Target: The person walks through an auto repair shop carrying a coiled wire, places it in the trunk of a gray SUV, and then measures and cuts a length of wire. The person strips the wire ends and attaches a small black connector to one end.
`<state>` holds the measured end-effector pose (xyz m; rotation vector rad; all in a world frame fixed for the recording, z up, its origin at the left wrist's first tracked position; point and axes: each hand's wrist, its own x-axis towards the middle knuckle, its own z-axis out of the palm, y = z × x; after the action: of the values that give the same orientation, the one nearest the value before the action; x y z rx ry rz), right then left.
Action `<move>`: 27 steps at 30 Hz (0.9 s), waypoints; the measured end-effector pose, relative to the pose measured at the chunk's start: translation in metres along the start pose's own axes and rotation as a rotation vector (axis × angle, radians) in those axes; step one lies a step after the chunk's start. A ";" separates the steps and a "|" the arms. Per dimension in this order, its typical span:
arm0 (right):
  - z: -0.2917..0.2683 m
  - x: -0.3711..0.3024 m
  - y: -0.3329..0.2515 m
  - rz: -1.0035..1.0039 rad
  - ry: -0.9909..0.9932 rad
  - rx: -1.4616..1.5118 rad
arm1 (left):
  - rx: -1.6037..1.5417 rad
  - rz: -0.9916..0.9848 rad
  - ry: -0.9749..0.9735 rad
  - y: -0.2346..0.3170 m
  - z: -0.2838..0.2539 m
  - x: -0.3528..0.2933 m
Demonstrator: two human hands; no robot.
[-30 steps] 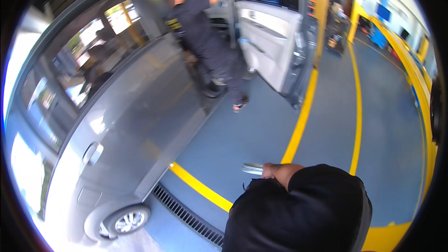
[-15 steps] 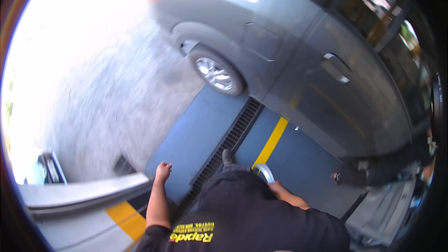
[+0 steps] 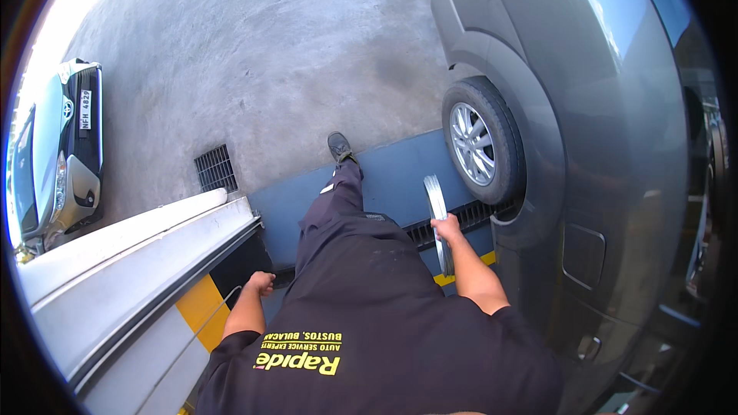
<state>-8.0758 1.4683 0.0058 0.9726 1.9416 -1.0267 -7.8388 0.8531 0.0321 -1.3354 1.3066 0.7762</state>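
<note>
Ground: grey concrete [image 3: 269, 46] is filling the upper part of the view in bright daylight; a painted blue floor strip [image 3: 407, 160] is bordering it, with a dark drain grating [image 3: 470, 215] running across behind the ring
Grey vehicle [image 3: 615, 184]: it is standing along the person's right side; its alloy wheel [image 3: 478, 142] is resting on the floor
Left edge: a light-coloured car [image 3: 65, 138] is sitting well apart on the concrete; a low white wall [image 3: 138, 261] is slanting in nearer the person
Person: a dark shirt [image 3: 415, 323] is covering the torso, seen from above; one dark shoe [image 3: 338, 144] is showing ahead, by the line where blue meets concrete
Silvery ring [image 3: 437, 198]: it is hanging nearly edge-on between the torso and the wheel, above the floor and seemingly apart from the vehicle; its banded look is suggesting coiled wire, though I cannot be sure
Right hand [image 3: 447, 225]: it is gripping the ring near mid-length, fingers clamped round it
Left hand [image 3: 263, 283]: it is hanging near the white wall; its fingers are curling together, with nothing showing inside
Ring's stage: picking up is looking done, since the ring is sitting firmly in the right hand; letting go is remaining undone; nothing is showing the ring being fastened or used, so anything further I cannot tell
</note>
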 end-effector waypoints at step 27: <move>-0.326 0.011 -1.079 -1.377 -0.740 0.675 | -1.132 1.345 -0.824 1.240 -0.229 -0.551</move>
<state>-9.0850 1.3280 0.4880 -0.6748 1.4222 -2.4140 -9.1804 0.9850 0.3100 -0.4430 0.8812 2.9067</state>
